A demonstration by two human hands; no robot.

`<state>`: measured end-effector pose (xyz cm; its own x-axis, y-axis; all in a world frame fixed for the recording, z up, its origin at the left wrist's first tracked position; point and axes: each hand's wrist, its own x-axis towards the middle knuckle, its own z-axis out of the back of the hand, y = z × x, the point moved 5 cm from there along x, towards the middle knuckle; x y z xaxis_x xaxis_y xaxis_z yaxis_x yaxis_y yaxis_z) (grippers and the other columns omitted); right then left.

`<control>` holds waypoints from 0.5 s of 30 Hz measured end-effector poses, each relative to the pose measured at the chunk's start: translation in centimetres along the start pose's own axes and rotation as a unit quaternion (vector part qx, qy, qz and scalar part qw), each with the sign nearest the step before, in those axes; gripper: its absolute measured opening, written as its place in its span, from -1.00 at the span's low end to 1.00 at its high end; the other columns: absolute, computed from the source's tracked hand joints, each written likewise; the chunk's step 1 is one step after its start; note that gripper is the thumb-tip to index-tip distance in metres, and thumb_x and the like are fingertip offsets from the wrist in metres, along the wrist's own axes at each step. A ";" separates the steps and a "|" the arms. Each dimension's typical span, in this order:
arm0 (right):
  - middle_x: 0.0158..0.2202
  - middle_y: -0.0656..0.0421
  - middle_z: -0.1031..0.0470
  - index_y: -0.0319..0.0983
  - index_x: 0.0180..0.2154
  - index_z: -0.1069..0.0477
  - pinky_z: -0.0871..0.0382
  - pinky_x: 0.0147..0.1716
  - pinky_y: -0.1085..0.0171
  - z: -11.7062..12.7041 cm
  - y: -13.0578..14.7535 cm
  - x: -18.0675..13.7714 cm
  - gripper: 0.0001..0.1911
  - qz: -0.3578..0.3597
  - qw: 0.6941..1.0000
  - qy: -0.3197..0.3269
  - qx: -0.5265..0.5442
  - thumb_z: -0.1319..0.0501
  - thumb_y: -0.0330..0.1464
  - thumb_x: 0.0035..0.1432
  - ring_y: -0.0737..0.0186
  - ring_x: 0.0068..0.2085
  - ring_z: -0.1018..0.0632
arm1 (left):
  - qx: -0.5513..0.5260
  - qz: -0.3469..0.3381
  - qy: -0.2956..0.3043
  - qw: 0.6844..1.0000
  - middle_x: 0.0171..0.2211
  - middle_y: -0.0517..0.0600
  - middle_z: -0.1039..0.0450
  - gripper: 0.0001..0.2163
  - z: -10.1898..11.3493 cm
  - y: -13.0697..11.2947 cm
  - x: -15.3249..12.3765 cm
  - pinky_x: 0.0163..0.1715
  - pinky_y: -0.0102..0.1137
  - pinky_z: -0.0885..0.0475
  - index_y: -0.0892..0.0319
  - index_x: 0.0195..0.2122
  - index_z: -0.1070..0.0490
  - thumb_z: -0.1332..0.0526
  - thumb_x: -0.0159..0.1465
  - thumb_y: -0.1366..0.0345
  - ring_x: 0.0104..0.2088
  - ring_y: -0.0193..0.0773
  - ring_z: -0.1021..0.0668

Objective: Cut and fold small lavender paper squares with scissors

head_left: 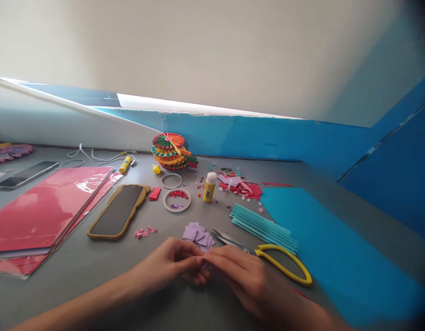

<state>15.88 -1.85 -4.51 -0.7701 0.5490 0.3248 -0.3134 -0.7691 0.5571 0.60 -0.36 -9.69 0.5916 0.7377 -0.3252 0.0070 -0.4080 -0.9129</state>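
My left hand [179,262] and my right hand [238,271] meet at the fingertips above the near part of the table. Both are closed in a pinch on a tiny piece of lilac paper, mostly hidden by the fingers. Just beyond them lies a loose pile of lilac paper squares [197,234]. Scissors [284,264] with yellow handles rest beside my right hand, blades partly behind it. A glue stick [209,187] stands upright and uncapped farther back. Two white rings [177,201] lie left of it, the nearer one around small red and lilac folded bits.
Teal folded strips [263,227] and a blue sheet [322,234] lie on the right. Red paper scraps [245,189] are behind. To the left are a phone [117,211], pink folded bits [145,232] and red paper packs [50,207]. A colourful pleated paper ornament [169,151] stands by the wall.
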 end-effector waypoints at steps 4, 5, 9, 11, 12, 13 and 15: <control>0.00 -0.09 -0.48 -0.42 0.09 -0.30 -0.44 0.01 0.17 0.1 0.6 -0.1 -0.67 0.097 0.987 0.000 -0.126 0.04 -0.51 0.36 0.12 0.04 -0.47 | -0.015 0.009 0.003 1.000 -0.29 0.10 -0.57 -0.68 0.1 -0.1 0.1 -0.22 -0.36 -0.47 0.31 -0.23 -0.51 -0.30 0.17 0.11 -0.31 -0.25 -0.59; -0.02 -0.10 -0.49 -0.44 0.08 -0.31 -0.45 0.01 0.17 0.2 0.8 0.0 -0.68 0.111 0.983 -0.005 -0.144 0.04 -0.50 0.37 0.11 0.04 -0.47 | -0.017 0.011 0.001 1.000 -0.30 0.09 -0.57 -0.67 0.1 -0.1 0.1 -0.22 -0.36 -0.47 0.31 -0.23 -0.51 -0.30 0.17 0.11 -0.31 -0.25 -0.59; -0.07 -0.10 -0.53 -0.49 0.01 -0.38 -0.47 0.01 0.20 0.3 1.3 0.1 -0.67 0.141 0.970 -0.012 -0.199 0.06 -0.52 0.37 0.10 0.01 -0.51 | -0.020 0.014 0.002 1.000 -0.32 0.09 -0.56 -0.69 0.1 -0.1 0.0 -0.21 -0.36 -0.46 0.32 -0.24 -0.50 -0.29 0.18 0.12 -0.31 -0.26 -0.59; -0.06 -0.11 -0.54 -0.50 0.01 -0.39 -0.46 0.03 0.18 0.3 1.4 0.1 -0.66 0.155 0.961 -0.013 -0.229 0.06 -0.54 0.36 0.08 0.02 -0.51 | -0.020 0.013 0.001 1.000 -0.31 0.09 -0.56 -0.69 0.1 -0.3 -0.1 -0.21 -0.36 -0.46 0.32 -0.25 -0.50 -0.29 0.18 0.13 -0.30 -0.26 -0.58; -0.05 -0.12 -0.53 -0.51 0.01 -0.39 -0.46 0.03 0.16 0.2 1.5 0.0 -0.66 0.164 0.956 -0.011 -0.243 0.06 -0.56 0.35 0.06 0.03 -0.51 | -0.019 0.011 -0.001 1.000 -0.31 0.09 -0.56 -0.69 0.0 -0.3 -0.2 -0.20 -0.36 -0.46 0.32 -0.25 -0.50 -0.29 0.18 0.13 -0.30 -0.26 -0.58; -0.04 -0.14 -0.53 -0.52 0.01 -0.39 -0.46 0.04 0.15 0.1 1.5 -0.1 -0.66 0.171 0.951 -0.007 -0.256 0.06 -0.57 0.34 0.04 0.04 -0.51 | -0.018 0.009 -0.003 1.000 -0.30 0.10 -0.55 -0.69 0.0 -0.4 -0.2 -0.20 -0.35 -0.46 0.32 -0.25 -0.50 -0.28 0.19 0.13 -0.30 -0.25 -0.58; -0.03 -0.18 -0.51 -0.55 0.02 -0.39 -0.47 0.03 0.12 -0.1 1.5 -0.3 -0.65 0.180 0.945 0.005 -0.274 0.05 -0.59 0.32 -0.01 0.05 -0.50 | -0.017 0.005 -0.004 1.000 -0.30 0.10 -0.55 -0.70 0.0 -0.5 -0.2 -0.19 -0.35 -0.46 0.32 -0.25 -0.49 -0.28 0.19 0.13 -0.30 -0.25 -0.58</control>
<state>15.58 -3.24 -3.87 -0.8856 0.2182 0.4100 -0.2683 -0.9609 -0.0681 0.46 -0.35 -9.17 0.5854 0.7377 -0.3363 0.0278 -0.4329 -0.9010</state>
